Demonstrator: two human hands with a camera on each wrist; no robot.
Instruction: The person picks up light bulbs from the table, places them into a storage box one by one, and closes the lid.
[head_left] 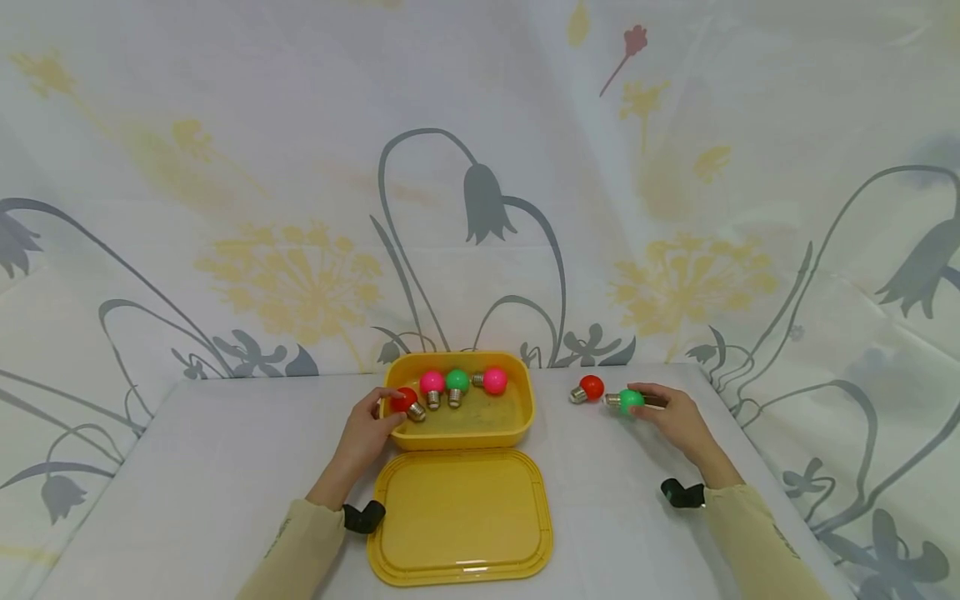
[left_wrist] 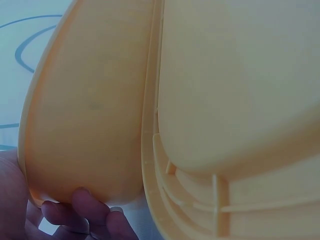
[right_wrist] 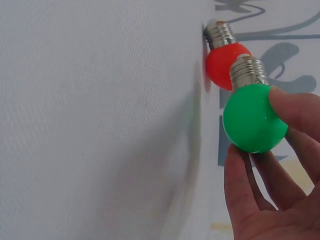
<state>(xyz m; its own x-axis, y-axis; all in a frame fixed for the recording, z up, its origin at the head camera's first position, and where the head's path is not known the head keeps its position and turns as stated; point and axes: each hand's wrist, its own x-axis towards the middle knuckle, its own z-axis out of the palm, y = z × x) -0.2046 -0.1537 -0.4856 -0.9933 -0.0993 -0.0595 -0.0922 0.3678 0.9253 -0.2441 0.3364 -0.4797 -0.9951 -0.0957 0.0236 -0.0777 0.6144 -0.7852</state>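
My right hand [head_left: 678, 418] pinches a green light bulb [right_wrist: 254, 119] by its round globe, its metal screw base pointing away from the palm. Beside it a red light bulb [head_left: 592, 387] lies on the white table. My left hand [head_left: 365, 432] grips the left end of a yellow container [head_left: 462, 440], fingers curled against its outer wall in the left wrist view. Inside lie a red bulb [head_left: 405, 399] near the left fingers, a pink bulb [head_left: 432, 382], a green bulb [head_left: 457, 381] and another pink bulb [head_left: 495, 381].
A flat yellow lid [head_left: 461, 517] lies on the table directly in front of the container. White cloth [head_left: 247, 467] covers the table. A flower-patterned curtain [head_left: 487, 275] rises behind the table. Dark straps with small cameras [head_left: 364, 517] sit at the wrists.
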